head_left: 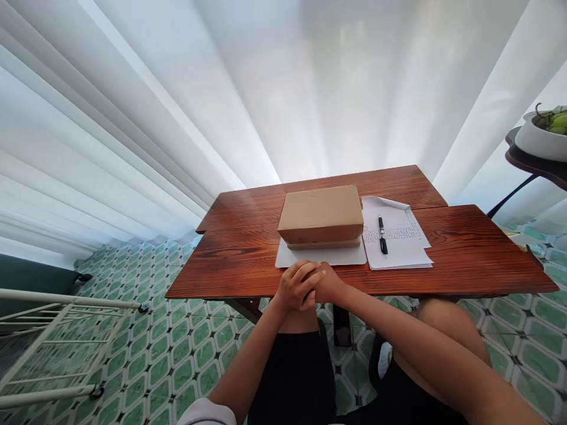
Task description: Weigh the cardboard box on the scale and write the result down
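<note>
My left hand and my right hand are clasped together at the near edge of a wooden table, holding nothing else. Just beyond them a closed brown cardboard box rests on a white sheet or board. To the right of the box lies a printed paper with a black pen on top of it.
White curtains hang behind the table. A white metal rack stands low at the left on the green tiled floor. At the far right a dark side table carries a white bowl with green fruit. My knees are under the table.
</note>
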A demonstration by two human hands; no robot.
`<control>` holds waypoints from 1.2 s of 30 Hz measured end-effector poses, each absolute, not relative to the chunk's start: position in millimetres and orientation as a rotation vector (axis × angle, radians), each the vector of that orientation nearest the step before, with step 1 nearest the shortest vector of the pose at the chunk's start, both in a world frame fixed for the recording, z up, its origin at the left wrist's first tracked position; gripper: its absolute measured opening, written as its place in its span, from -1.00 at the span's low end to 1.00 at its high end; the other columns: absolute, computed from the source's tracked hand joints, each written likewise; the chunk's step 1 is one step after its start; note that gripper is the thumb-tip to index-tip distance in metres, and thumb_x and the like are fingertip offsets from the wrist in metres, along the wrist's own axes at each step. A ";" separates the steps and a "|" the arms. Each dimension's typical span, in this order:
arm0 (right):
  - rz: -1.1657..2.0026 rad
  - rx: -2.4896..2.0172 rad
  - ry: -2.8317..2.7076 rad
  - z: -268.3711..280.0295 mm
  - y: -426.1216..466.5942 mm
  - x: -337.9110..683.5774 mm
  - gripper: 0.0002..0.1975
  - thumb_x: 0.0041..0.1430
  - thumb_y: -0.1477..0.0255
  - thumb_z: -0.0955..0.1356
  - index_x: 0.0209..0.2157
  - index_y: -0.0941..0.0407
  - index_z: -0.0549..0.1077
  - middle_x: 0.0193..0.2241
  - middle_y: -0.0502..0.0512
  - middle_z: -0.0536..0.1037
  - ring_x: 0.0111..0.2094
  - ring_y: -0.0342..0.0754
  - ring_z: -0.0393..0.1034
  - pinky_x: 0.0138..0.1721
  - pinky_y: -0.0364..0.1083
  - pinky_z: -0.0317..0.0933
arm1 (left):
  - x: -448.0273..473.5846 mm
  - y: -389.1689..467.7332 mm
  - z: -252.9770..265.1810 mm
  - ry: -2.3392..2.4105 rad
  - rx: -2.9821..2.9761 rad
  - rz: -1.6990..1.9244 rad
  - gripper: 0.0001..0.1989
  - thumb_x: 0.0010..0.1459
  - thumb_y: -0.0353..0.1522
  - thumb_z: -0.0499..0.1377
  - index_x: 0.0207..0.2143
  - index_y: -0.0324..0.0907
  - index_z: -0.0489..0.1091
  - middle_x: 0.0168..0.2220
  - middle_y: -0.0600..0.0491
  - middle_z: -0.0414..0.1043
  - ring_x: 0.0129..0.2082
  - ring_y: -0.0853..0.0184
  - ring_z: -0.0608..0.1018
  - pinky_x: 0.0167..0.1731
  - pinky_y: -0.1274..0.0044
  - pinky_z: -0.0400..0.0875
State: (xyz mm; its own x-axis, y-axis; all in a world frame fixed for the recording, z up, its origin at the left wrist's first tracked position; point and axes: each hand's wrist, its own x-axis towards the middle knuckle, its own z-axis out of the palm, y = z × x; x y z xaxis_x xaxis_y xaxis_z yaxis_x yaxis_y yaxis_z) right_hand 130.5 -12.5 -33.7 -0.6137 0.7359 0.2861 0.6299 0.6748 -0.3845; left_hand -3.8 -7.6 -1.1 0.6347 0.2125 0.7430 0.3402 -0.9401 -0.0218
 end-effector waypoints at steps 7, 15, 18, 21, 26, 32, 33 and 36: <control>0.219 -1.134 -2.515 4.6 -13.9 143.1 -0.75 0.25 0.37 0.29 -0.14 0.17 0.52 -0.17 0.24 0.58 -0.27 0.07 0.44 -0.37 -0.07 0.20 | -2.2 -4.1 -7.4 -0.550 -2.628 -1.204 -0.60 0.21 -0.30 -0.03 0.09 -0.03 0.31 0.01 -0.12 0.39 -0.08 0.17 0.48 -0.14 0.30 0.47; 0.063 -1.132 -2.432 22.2 -10.5 158.0 -0.87 0.17 0.45 0.33 -0.34 0.18 0.53 -0.40 0.23 0.57 -0.37 0.04 0.40 -0.42 -0.06 0.07 | -5.7 -2.6 -16.2 -0.768 -2.626 -1.267 -0.66 0.22 -0.23 0.03 0.03 0.00 0.36 0.09 -0.10 0.44 0.01 0.18 0.51 -0.04 0.28 0.42; -0.026 -1.159 -2.305 31.7 -7.2 167.1 -0.84 0.15 0.59 0.28 -0.41 0.16 0.50 -0.46 0.16 0.53 -0.41 -0.02 0.35 -0.42 -0.05 0.01 | -3.4 -4.7 -8.8 -0.946 -2.576 -1.405 -0.62 0.25 -0.20 0.04 0.09 -0.05 0.31 0.07 -0.13 0.46 0.04 0.16 0.50 0.06 0.23 0.36; -0.112 -1.210 -2.091 45.7 -3.5 183.5 -0.79 0.19 0.59 0.25 -0.49 0.10 0.40 -0.49 0.08 0.47 -0.39 -0.03 0.30 -0.41 -0.04 -0.02 | 0.2 -5.2 7.6 -1.215 -2.396 -1.626 -0.56 0.31 -0.21 0.02 0.19 -0.11 0.21 0.13 -0.19 0.39 0.14 0.12 0.42 0.18 0.17 0.24; -0.157 -1.358 -1.588 62.3 9.0 210.4 -0.82 0.25 0.52 0.19 -0.44 0.06 0.27 -0.39 0.09 0.38 -0.26 0.04 0.24 -0.32 -0.04 0.05 | 0.1 12.5 38.5 -1.671 -2.138 -1.959 -0.48 0.31 -0.24 0.03 0.29 -0.06 0.10 0.23 -0.14 0.27 0.24 0.17 0.33 0.25 0.28 0.21; -0.068 -1.406 -1.149 63.4 13.6 216.7 -0.86 0.24 0.37 0.20 -0.17 0.06 0.27 -0.09 0.23 0.33 -0.01 0.14 0.23 0.03 0.15 0.13 | -5.1 45.3 51.1 -2.109 -2.103 -2.198 -0.49 0.29 -0.19 0.05 0.25 -0.11 0.21 0.29 -0.14 0.25 0.29 0.15 0.32 0.27 0.31 0.23; -0.032 -1.398 -1.126 62.0 13.5 217.1 -0.81 0.22 0.36 0.21 -0.13 0.06 0.27 -0.06 0.23 0.33 0.03 0.15 0.23 0.06 0.17 0.12 | -4.7 48.0 51.1 -2.149 -2.123 -2.224 -0.50 0.28 -0.17 0.06 0.23 -0.10 0.25 0.29 -0.12 0.24 0.29 0.15 0.32 0.27 0.32 0.24; 0.111 -1.391 -1.057 55.0 16.6 219.2 -0.69 0.19 0.32 0.21 -0.03 0.04 0.26 0.02 0.25 0.33 0.11 0.16 0.22 0.13 0.21 0.10 | -1.0 51.6 49.7 -2.209 -2.169 -2.298 -0.51 0.27 -0.11 0.08 0.18 -0.09 0.33 0.30 -0.09 0.26 0.30 0.14 0.31 0.26 0.31 0.25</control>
